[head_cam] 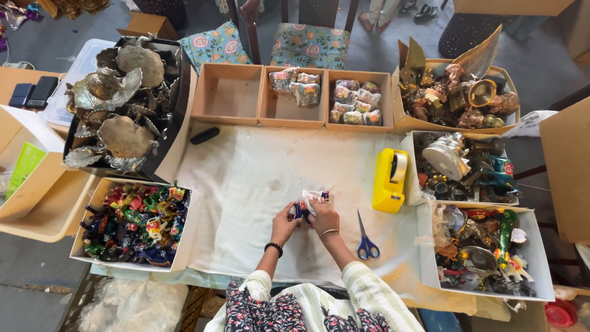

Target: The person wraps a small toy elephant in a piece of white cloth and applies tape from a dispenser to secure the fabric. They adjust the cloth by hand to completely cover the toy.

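Note:
My left hand [284,222] and my right hand [324,216] meet over the white cloth [246,184] near the table's front edge. Between them they hold a small blue figurine [300,211] partly covered by a piece of clear wrapping [314,197]. Both hands have their fingers closed around it. A dark bracelet sits on my left wrist and a thin bangle on my right wrist.
Blue-handled scissors [365,241] lie right of my hands, beside a yellow tape dispenser [389,179]. Three cardboard trays [227,95] stand at the back, two with wrapped items. Boxes of coloured figurines [132,224], silver pieces [123,104] and metal ornaments [473,246] line both sides.

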